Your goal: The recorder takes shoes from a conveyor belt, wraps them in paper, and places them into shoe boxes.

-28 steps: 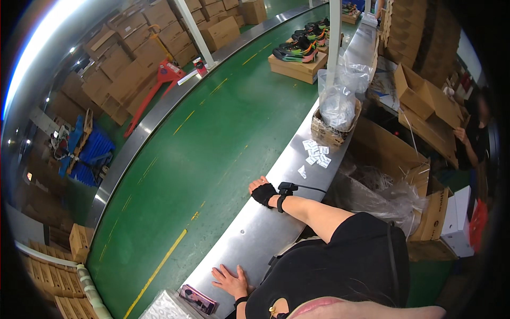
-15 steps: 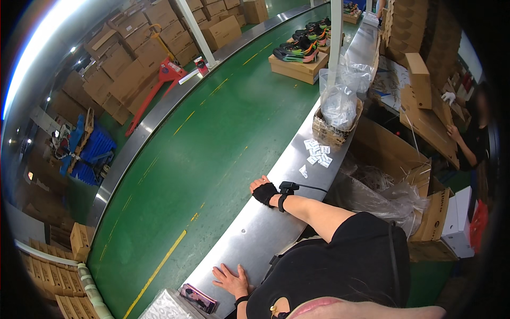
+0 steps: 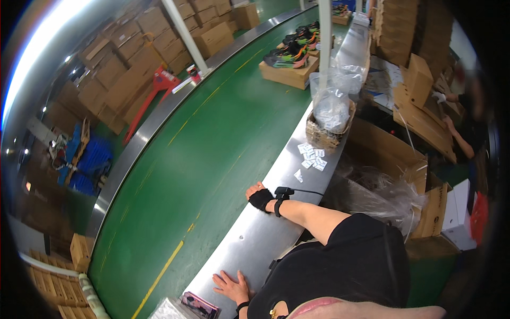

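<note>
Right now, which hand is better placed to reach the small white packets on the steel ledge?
Right hand: it rests on the ledge nearer the packets. Left hand lies farther back.

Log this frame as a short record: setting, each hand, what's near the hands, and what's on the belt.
Setting: green conveyor belt with a steel side rail
Left hand: flat on the rail, holding nothing
Right hand: in a black fingerless glove, resting on the rail edge, holding nothing
Near left hand: pink phone
Near right hand: small white packets
On belt: shoes on a cardboard box
Other: co-worker folding a carton
</note>
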Available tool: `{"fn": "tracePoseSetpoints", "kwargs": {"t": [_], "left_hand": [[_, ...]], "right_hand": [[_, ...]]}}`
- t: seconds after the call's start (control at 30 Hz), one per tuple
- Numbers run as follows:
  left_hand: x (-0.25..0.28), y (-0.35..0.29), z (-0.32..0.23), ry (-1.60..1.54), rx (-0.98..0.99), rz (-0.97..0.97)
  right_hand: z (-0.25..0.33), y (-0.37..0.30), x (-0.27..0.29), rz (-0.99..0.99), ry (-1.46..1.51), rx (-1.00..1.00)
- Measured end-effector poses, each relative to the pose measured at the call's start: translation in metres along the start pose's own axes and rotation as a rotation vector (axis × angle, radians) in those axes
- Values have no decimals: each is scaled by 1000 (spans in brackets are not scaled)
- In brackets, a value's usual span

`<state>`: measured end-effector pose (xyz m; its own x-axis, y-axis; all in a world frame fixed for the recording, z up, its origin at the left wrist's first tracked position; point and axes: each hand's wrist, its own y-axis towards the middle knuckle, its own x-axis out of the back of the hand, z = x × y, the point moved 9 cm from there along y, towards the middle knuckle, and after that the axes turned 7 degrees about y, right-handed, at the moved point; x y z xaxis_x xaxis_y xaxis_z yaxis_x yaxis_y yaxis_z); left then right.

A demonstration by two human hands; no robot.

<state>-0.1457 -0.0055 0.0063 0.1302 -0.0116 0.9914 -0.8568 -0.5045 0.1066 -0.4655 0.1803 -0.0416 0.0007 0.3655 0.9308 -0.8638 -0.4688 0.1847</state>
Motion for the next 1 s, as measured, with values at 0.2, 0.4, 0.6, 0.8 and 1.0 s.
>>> {"fn": "tracePoseSetpoints", "kwargs": {"t": [0.2, 0.4, 0.6, 0.8, 1.0], "left_hand": [[-6, -3, 5, 22, 1, -15], [-1, -3, 3, 123, 42, 30], [2, 11, 3, 118, 40, 118], [147, 71, -142, -970, -282, -91], [228, 10, -278, -791, -1011, -116]], "right_hand": [[0, -9, 34, -296, 229, -16], [16, -39, 36, -469, 274, 80], [52, -93, 4, -399, 327, 10], [168, -116, 14, 594, 1385, 57], [184, -120, 35, 648, 1419, 122]]}}
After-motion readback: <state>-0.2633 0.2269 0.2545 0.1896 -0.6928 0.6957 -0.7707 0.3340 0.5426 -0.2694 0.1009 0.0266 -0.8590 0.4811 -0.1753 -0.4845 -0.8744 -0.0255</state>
